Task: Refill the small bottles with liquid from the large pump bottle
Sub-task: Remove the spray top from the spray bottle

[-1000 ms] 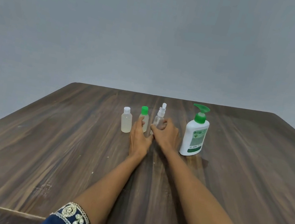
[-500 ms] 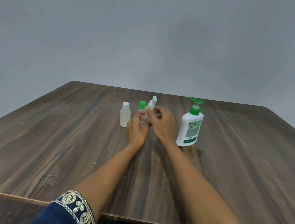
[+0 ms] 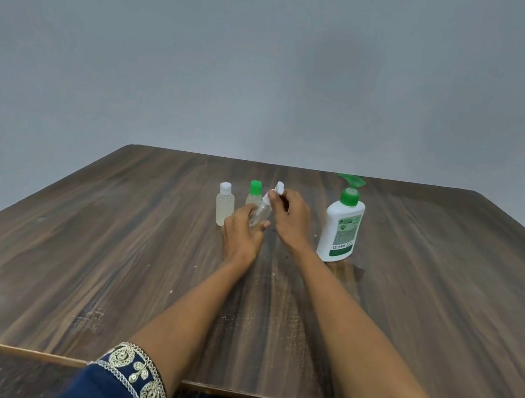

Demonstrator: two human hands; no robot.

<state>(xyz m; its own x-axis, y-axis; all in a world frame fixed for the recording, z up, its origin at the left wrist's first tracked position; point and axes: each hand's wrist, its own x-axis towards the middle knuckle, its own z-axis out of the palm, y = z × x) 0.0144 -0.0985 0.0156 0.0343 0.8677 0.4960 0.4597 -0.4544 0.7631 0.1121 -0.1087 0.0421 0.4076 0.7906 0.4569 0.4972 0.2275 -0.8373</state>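
The left hand [image 3: 243, 230] grips a clear spray bottle [image 3: 262, 212] (tilted, contents unclear); the right hand [image 3: 290, 219] pinches its white top [image 3: 279, 188]. Beyond stand a white-capped bottle [image 3: 224, 206] holding pale liquid, a green-capped bottle [image 3: 254, 194], and rightward the pump bottle [image 3: 341, 227].

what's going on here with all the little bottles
A person is working on a small clear spray bottle: the left hand grips its body, tilted, while the right hand pinches its white top. Two other small bottles, white-capped and green-capped, stand behind on the wooden table. The large pump bottle stands untouched beside the right hand.
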